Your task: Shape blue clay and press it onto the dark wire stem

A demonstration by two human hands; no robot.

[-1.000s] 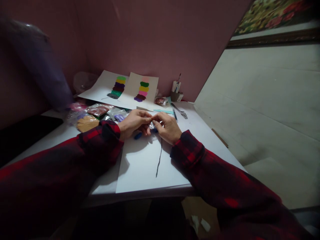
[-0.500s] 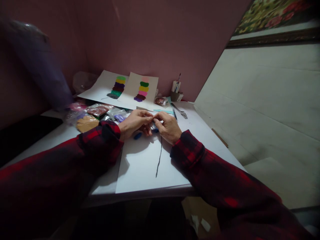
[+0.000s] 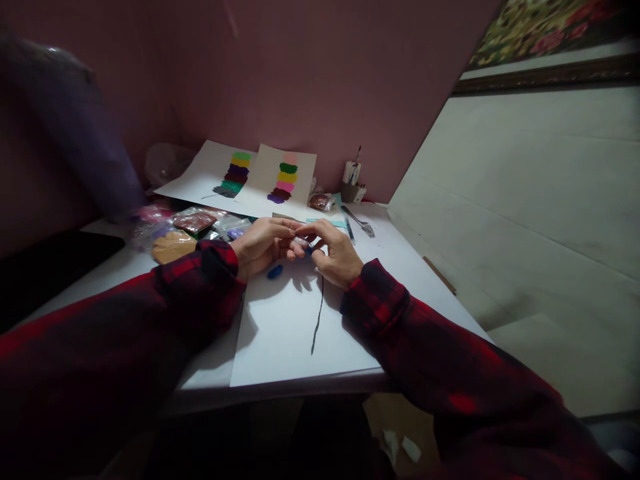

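Observation:
My left hand [image 3: 263, 247] and my right hand [image 3: 334, 252] meet above a white sheet of paper [image 3: 280, 333]. Between their fingertips is a small clear plastic bag [image 3: 301, 241], mostly covered by the fingers. Both hands are closed on it, the left with its lower fingers curled beneath. Something blue shows beside the right fingers, but its shape is partly hidden. On the paper, just below my left hand, lies a small blue lump [image 3: 275, 272]. A thin dark wavy line [image 3: 317, 327] runs down the sheet from under my right hand.
Left of the hands lie several clear bags of coloured material, including a tan one [image 3: 173, 248] and a brown one [image 3: 195, 221]. Two sheets with coloured bands [image 3: 304, 160] rest at the back. A fork [image 3: 361, 223] and a pen holder [image 3: 350, 190] are at the right.
The fingers have shifted around the plastic bag. My left hand has opened out slightly and turned, and the right fingers have moved a little left over the bag.

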